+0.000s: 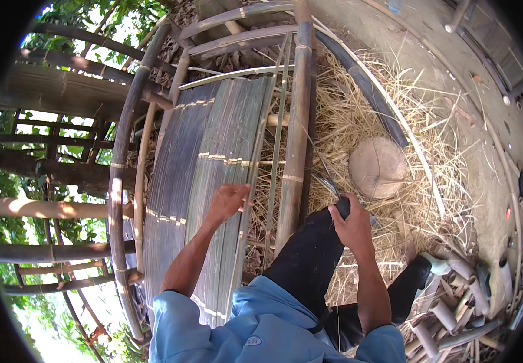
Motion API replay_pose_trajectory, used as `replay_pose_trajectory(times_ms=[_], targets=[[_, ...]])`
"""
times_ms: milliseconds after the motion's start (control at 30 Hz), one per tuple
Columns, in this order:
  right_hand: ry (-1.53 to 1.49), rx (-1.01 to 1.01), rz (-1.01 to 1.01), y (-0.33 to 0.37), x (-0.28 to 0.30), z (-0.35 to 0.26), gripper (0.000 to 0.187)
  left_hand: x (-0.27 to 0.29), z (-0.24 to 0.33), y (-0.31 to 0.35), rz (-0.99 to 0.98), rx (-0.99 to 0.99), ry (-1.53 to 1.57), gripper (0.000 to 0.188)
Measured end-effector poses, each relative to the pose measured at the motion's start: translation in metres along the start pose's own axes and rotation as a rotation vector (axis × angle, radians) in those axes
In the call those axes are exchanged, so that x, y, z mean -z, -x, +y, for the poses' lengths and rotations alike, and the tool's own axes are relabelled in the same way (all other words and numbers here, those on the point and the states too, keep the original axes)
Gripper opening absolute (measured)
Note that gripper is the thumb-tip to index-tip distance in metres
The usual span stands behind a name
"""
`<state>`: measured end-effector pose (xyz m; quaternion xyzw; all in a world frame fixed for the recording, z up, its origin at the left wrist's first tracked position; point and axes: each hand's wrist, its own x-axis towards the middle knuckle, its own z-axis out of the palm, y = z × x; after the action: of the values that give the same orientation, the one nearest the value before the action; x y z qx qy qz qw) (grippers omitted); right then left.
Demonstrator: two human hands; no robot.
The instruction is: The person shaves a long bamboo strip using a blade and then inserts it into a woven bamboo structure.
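Your right grip (353,227), right of centre, is closed on the dark end of a knife (328,184), whose blade points far and left, just right of the thick pole (294,160). Your left grip (230,202) is at the right side of the slats (234,124), fingers curled; whether it pinches anything cannot be told. The slats lie side by side, left of the pole. Far right, a round block (378,166) rests amid straw (337,115); tubes (443,316) lie heaped near right.
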<state>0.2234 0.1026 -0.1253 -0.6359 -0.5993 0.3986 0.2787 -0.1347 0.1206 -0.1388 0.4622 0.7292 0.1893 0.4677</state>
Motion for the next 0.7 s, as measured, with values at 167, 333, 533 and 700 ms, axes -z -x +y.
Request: replay_pose_trajectory(times_ms=[167,333,533,700], targets=[[0.094,0.045,0.011,-0.01,0.024,0.014,0.038,-0.019,0.032,-0.033,0.194,-0.248,-0.486,0.026],[0.055,-0.053,-0.065,-0.015,0.025,0.02,0.036,-0.027,0.023,-0.07,0.326,-0.522,-0.301,0.017],[0.035,-0.076,-0.036,-0.01,0.02,0.029,0.036,-0.026,0.031,-0.073,0.59,-0.64,-0.189,0.02],[0.053,-0.108,-0.015,-0.011,0.026,0.035,0.038,-0.033,0.063,-0.017,0.696,-0.486,-0.219,0.021]])
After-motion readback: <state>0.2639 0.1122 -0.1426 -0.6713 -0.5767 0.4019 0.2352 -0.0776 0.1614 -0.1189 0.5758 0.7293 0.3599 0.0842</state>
